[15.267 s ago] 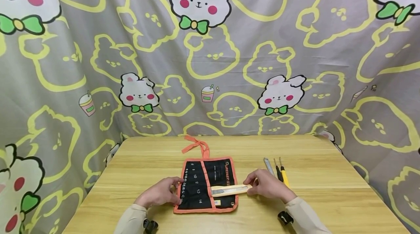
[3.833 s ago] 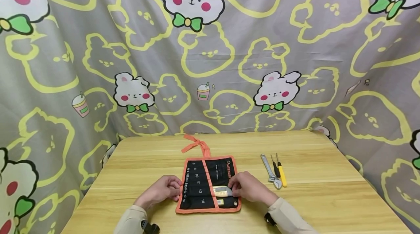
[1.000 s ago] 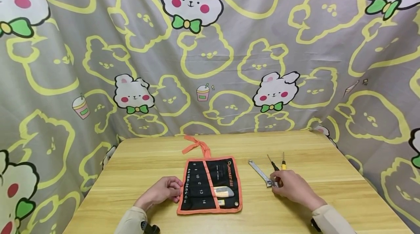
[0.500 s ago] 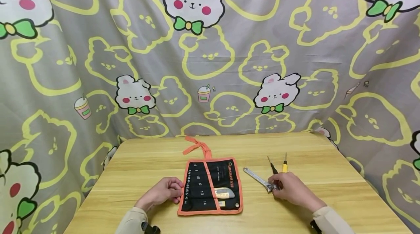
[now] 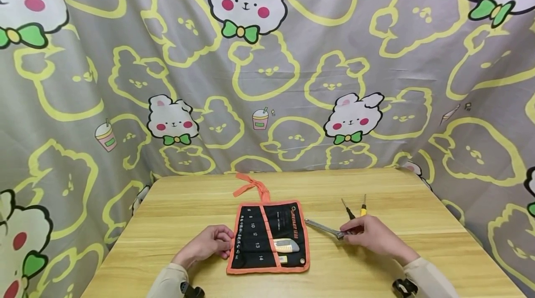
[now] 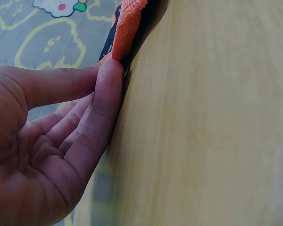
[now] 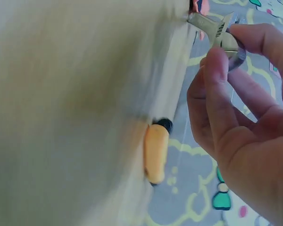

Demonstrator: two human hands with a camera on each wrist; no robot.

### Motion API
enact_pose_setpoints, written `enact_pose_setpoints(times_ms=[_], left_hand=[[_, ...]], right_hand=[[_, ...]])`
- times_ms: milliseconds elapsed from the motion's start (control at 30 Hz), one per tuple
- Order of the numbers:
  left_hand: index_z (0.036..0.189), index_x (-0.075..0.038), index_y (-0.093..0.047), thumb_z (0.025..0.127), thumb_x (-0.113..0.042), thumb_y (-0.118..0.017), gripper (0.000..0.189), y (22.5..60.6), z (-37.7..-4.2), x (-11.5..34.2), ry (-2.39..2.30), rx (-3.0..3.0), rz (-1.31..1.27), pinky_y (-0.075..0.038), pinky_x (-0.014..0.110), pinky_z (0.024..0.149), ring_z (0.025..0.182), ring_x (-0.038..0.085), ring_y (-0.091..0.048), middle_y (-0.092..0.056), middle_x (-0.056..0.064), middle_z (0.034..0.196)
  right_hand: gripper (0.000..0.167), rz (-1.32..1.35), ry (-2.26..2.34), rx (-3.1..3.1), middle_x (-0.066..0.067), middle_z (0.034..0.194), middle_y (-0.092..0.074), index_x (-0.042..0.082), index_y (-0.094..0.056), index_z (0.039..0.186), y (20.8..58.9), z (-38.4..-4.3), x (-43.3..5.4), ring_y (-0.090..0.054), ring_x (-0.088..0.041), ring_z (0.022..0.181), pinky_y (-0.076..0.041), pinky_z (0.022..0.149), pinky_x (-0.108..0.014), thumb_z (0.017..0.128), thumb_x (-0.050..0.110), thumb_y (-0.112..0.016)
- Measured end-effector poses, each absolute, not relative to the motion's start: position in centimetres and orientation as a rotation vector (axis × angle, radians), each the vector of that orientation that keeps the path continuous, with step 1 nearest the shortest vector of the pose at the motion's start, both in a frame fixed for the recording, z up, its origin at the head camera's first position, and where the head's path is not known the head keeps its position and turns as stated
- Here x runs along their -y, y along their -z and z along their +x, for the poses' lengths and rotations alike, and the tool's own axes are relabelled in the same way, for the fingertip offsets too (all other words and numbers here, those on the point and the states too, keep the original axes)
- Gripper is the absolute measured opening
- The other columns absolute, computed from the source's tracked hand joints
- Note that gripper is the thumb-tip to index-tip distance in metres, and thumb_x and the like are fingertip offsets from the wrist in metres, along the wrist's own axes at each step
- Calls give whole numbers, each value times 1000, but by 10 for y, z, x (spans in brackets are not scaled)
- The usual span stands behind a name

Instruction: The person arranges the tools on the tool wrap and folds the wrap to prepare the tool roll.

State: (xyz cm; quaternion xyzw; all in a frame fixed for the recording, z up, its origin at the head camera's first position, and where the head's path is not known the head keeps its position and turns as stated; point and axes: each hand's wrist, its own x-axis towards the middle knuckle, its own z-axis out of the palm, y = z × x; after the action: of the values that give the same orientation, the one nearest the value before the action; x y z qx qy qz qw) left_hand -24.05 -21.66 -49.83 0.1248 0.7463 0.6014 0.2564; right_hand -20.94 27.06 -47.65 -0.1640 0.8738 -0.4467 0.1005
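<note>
Your right hand (image 5: 374, 237): fingertips pinching the head of a silver metal adjustable wrench (image 5: 323, 228), remaining fingers curled loosely beneath, per the right wrist view. Wrench sits right of the pouch, head under your hand, slim handle pointing left; its far end is at the pouch's right edge, contact or small gap, cannot tell.

Your left hand (image 5: 211, 242): thumb and forefinger pressed together on the left edge of a black fabric tool pouch with orange binding (image 5: 255, 271), spread on the table (image 5: 188, 200), orange cloth ties (image 5: 263, 191) trailing from its far side.

Handling, by judgement: wrench is stiff, dense for its length, heaviest at the head where you hold it; smooth metal, so likely slippery under a light pinch, and the handle may swing. Flats of the head give the surest grip; mind the adjustable part, which might shift. Pouch is soft and light, apt to drag or pucker; the bound edge is the sensible hold.

Also in the pouch: a yellow-and-grey utility knife (image 5: 286, 245), partly tucked in, and a small yellow-and-white piece (image 5: 283, 259), identity unclear. Beyond your right hand: a black-handled thin-shafted tool (image 5: 350, 213) and a yellow-handled thin-shafted tool (image 5: 363, 210), handles partly hidden.
</note>
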Motion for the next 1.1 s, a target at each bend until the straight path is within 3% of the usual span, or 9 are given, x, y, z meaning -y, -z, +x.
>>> enact_pose_setpoints(times_ms=[200,267,533,733,867,967,1100], left_hand=[[112,10,-55,94,10,-59,18,499,-241,217,-1628,-2031,332,-60,28,66,71,15,-66,-66,5,83],[111,10,-55,94,10,-59,18,499,-241,217,-1629,-2031,329,-60,28,66,71,15,-66,-66,4,83],[112,10,-55,95,9,-59,18,498,-241,216,-1626,-2034,314,-61,29,66,71,15,-66,-67,5,84],[112,9,-55,95,8,-60,17,495,-241,215,-1614,-2034,309,-61,30,67,72,15,-67,-68,5,85],[112,9,-55,95,7,-60,18,495,-242,215,-1607,-2042,313,-61,30,67,72,15,-67,-68,5,85],[113,9,-55,95,7,-60,18,496,-243,216,-1606,-2043,313,-61,30,67,72,15,-66,-68,5,85],[113,9,-55,96,8,-60,18,498,-243,216,-1612,-2040,316,-61,31,68,72,15,-67,-69,5,85]], right_hand=[[44,-388,1495,-2441,-23,128,-66,-6,-66,129,480,-211,-278,-62,-33,116,-55,83,-20,93,17,-75],[47,-363,1529,-2422,-25,132,-63,-7,-63,132,481,-213,-280,-59,-36,121,-55,85,-20,93,17,-75],[54,-316,1688,-2231,-24,132,-63,-16,-53,137,485,-216,-285,-64,-7,107,-56,88,-22,96,16,-71],[56,-258,1915,-2039,-12,128,-65,-20,-44,141,478,-216,-300,-69,-10,105,-57,95,-27,98,6,-66],[40,-267,2037,-1947,-1,124,-67,-9,-57,138,467,-216,-306,-68,-10,108,-56,97,-26,99,3,-62],[35,-283,2055,-1921,-1,125,-66,1,-63,136,461,-218,-301,-67,-9,109,-55,98,-24,101,3,-60],[45,-295,2045,-1927,-4,130,-63,-11,-52,141,460,-221,-284,-67,-9,110,-55,98,-24,100,3,-62]])
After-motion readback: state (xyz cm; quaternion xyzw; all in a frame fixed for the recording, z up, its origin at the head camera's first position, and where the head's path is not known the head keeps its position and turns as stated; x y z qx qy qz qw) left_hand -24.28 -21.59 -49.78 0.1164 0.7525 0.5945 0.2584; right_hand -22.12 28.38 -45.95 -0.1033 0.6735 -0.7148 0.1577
